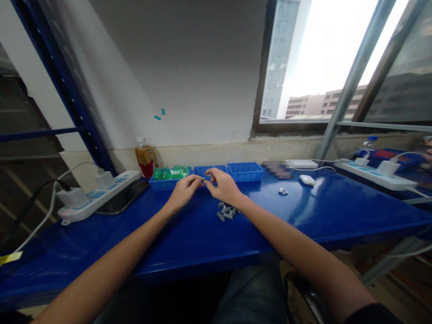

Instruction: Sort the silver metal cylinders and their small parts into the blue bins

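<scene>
Over the blue table (182,243), my left hand (183,192) pinches a small metallic piece (203,179) between thumb and fingertips. My right hand (224,186) meets it from the other side, thumb and curled forefinger closed about the same piece; its exact kind is too small to make out. Below my right hand lies a loose pile of short silvery metal cylinders (228,215), partly hidden by my wrist. Just behind the hands stand three blue bins: the left bin (162,186) holds green plastic packets (172,173), the middle bin (199,169) is partly covered by my fingers.
The right bin (245,173) stands by a blurred item (278,168). Further right are an earbud (283,191), its white case (307,180) and a power strip (378,176). On the left are a bottle (145,159), a phone (123,198) and another power strip (101,195).
</scene>
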`<act>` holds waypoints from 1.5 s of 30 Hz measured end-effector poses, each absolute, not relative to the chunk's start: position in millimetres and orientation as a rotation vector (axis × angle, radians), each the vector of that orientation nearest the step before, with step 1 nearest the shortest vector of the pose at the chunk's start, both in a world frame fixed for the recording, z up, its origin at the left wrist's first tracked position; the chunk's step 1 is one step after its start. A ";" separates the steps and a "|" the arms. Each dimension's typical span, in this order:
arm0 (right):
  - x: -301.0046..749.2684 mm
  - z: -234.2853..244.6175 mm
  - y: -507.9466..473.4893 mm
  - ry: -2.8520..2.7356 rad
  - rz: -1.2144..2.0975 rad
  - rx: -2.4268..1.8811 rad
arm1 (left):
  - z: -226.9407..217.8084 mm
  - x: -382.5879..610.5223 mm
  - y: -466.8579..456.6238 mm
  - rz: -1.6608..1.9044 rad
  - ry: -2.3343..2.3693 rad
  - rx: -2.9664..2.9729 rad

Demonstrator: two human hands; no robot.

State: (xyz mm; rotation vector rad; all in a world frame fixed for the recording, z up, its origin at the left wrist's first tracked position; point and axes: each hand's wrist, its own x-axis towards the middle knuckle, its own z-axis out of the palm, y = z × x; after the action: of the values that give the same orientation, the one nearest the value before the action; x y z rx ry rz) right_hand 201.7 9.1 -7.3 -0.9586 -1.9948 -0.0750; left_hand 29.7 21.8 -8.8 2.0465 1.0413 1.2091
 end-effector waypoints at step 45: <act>312.0 -5.1 60.2 -1.555 -0.234 -1.957 | -2.0 40.8 -9.2 0.374 0.576 2.701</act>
State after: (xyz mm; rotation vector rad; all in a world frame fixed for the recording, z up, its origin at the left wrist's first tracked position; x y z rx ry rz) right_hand 312.0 60.2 -5.1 -1.9567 -1.5547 -0.2341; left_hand 40.8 -9.2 -2.0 2.7010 0.5763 0.3741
